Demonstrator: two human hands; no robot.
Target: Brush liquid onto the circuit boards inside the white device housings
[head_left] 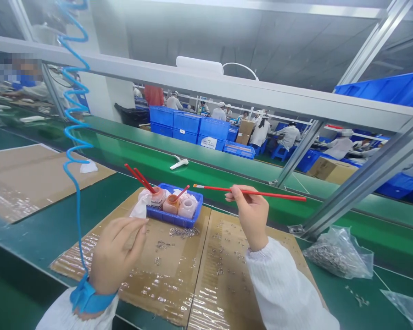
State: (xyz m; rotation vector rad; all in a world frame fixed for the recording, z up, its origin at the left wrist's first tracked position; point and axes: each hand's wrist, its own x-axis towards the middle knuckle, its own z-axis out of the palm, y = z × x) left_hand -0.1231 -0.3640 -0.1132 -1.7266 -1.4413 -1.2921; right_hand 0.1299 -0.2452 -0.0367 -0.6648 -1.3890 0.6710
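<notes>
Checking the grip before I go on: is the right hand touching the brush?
Touching. The head view shows the right hand holding the brush between thumb and fingers.

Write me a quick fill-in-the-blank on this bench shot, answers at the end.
1. The brush held in the right hand has a handle coloured ____.
2. The blue wristband is worn on the person's ____ wrist.
3. The blue tray holds small jars, ____ in number.
4. The clear bag lies on a bench coloured ____.

Missing words: red; left; three; green.
</notes>
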